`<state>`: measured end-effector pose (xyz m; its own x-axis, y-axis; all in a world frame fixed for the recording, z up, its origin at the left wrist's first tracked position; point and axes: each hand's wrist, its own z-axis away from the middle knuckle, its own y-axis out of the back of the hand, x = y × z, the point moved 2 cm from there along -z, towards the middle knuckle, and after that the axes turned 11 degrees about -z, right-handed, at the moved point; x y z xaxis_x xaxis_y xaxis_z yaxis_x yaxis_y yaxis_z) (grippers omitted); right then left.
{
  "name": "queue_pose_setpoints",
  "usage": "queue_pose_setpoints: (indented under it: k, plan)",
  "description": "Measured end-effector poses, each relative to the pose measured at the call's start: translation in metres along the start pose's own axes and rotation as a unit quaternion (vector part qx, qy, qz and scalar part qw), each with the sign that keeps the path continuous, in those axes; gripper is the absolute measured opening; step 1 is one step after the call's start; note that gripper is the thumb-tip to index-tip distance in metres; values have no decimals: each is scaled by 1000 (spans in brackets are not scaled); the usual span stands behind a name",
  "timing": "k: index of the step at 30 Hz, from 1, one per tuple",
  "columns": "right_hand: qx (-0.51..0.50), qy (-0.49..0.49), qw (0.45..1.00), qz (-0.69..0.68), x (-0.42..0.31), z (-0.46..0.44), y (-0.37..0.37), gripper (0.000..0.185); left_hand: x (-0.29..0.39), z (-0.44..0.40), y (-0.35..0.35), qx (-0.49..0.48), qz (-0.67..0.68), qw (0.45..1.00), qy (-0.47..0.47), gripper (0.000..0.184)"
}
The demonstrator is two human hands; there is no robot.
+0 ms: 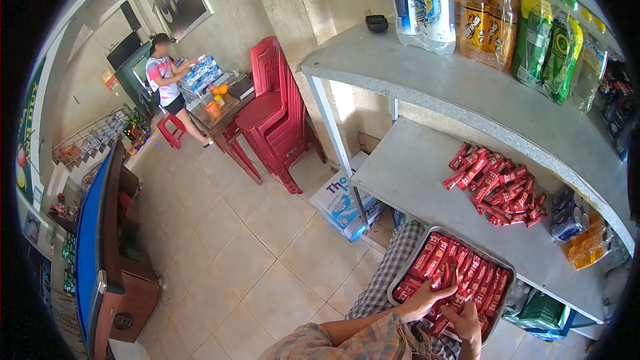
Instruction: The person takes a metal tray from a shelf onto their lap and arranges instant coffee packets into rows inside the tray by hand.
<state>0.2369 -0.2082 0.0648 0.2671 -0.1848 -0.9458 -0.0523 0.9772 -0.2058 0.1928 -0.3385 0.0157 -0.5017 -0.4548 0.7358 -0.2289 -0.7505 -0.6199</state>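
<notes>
A metal tray (512,285) rests across my lap, with red instant coffee sachets (430,253) laid in rows inside it. My left hand (425,300) is over the tray's middle, its fingers closed around a coffee sachet. Close beside it, my right hand (467,323) is bent at the tray's near side, thumb and fingers closed on a sachet too. The fingers partly hide the sachets under them. A loose pile of similar red sachets (497,183) lies on the lower shelf beyond the tray.
A grey shelf (413,67) above holds bottle packs (423,7); drink cans (570,217) stand at the lower shelf's right. Stacked red chairs (277,113) and a cardboard box (343,203) stand on the tiled floor. Another person (167,80) stands at a far table. A blue-topped table (90,227) is left.
</notes>
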Motion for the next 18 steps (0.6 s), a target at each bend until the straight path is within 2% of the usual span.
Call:
queue_pose_setpoints:
  k: [2, 3, 6, 7, 8, 9, 10, 11, 13, 14, 15, 17, 18]
  plan:
    - [56, 22, 997, 43, 13, -2, 1, 28, 17, 5, -5, 63, 24, 998, 16, 35]
    - [85, 33, 994, 64, 16, -2, 2, 26, 20, 7, -3, 64, 38, 997, 22, 34]
    - [84, 160, 960, 212, 31, -7, 16, 25, 15, 2, 14, 55, 68, 996, 18, 29]
    - [85, 196, 938, 271, 37, -6, 21, 25, 20, 5, 13, 70, 67, 995, 20, 32]
    - [98, 93, 953, 270, 23, -2, 21, 25, 31, 8, 11, 86, 67, 994, 23, 35]
    - [106, 47, 961, 251, 28, -2, 31, 29, 40, 10, 10, 101, 66, 992, 28, 39]
    - [114, 2, 966, 233, 32, -3, 40, 33, 42, 9, 15, 115, 78, 990, 40, 30]
    - [115, -2, 974, 194, 16, -1, 40, 38, 45, 8, 21, 97, 59, 993, 15, 32]
    - [160, 182, 891, 384, 33, -2, 61, 64, 48, 8, 36, 57, 62, 996, 32, 34]
    - [159, -6, 960, 229, -20, 7, 36, 65, 52, 9, 39, 46, 66, 997, 22, 35]
    - [138, 29, 977, 163, -6, 5, 48, 64, 58, 12, 40, 31, 74, 997, 19, 35]
    - [136, 40, 969, 203, 13, 6, 65, 63, 54, 13, 52, 24, 74, 997, -3, 33]
    - [130, 39, 971, 198, -6, 11, 55, 64, 54, 15, 55, 28, 67, 997, -11, 32]
